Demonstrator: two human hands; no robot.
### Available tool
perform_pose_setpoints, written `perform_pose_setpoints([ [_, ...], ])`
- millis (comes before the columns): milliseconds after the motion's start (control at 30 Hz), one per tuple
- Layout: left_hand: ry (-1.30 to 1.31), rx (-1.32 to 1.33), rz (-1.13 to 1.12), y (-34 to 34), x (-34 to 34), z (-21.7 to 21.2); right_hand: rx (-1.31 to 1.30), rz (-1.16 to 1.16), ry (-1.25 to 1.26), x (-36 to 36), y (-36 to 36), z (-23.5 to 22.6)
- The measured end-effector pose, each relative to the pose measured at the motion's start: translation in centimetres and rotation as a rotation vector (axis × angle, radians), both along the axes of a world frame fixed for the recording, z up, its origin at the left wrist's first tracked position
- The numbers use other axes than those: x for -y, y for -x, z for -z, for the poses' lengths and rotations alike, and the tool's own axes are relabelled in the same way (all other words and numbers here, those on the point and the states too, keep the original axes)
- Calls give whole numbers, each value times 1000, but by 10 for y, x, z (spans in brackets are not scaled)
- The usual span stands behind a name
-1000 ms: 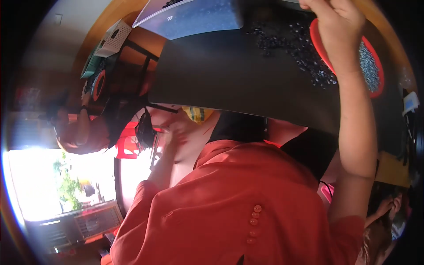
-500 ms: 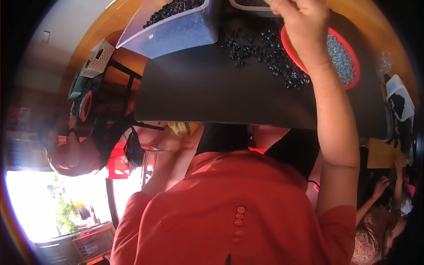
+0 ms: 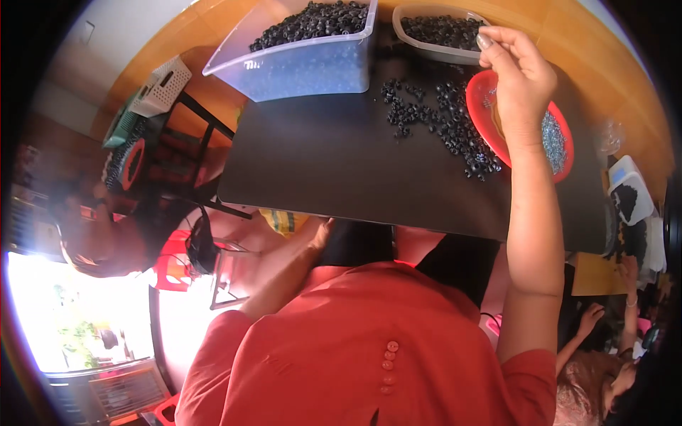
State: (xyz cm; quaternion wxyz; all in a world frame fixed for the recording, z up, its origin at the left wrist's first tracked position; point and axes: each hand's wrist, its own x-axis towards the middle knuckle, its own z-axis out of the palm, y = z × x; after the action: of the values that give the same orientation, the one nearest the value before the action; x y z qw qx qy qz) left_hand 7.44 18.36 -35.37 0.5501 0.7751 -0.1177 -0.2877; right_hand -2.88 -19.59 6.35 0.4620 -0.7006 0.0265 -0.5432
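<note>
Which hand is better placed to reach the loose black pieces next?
Right, probably: the right hand is near the red dish and the loose black pieces, while the left hand is by the dark trousers, off the table.

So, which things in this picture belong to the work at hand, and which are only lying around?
Seem in use: right hand, red dish with silvery pieces, loose black pieces, large tub, smaller container.

Seem only lying around: white perforated basket, yellow item below the table, what looks like a red chair.
</note>
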Motion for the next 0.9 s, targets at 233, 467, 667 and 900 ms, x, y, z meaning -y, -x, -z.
perform_pose_setpoints([
  [233,15,-704,-346,-118,-183,-67,-5,91,-1,23,18,1],
  [467,-54,-486,-125,-36,-67,52,-169,70,37,24,-1,20],
  [667,-33,-469,-271,-96,-153,-62,-609,285,665,15,-11,28],
  [900,208,-798,-287,-34,-62,-37,-890,368,1022,12,-32,48],
])
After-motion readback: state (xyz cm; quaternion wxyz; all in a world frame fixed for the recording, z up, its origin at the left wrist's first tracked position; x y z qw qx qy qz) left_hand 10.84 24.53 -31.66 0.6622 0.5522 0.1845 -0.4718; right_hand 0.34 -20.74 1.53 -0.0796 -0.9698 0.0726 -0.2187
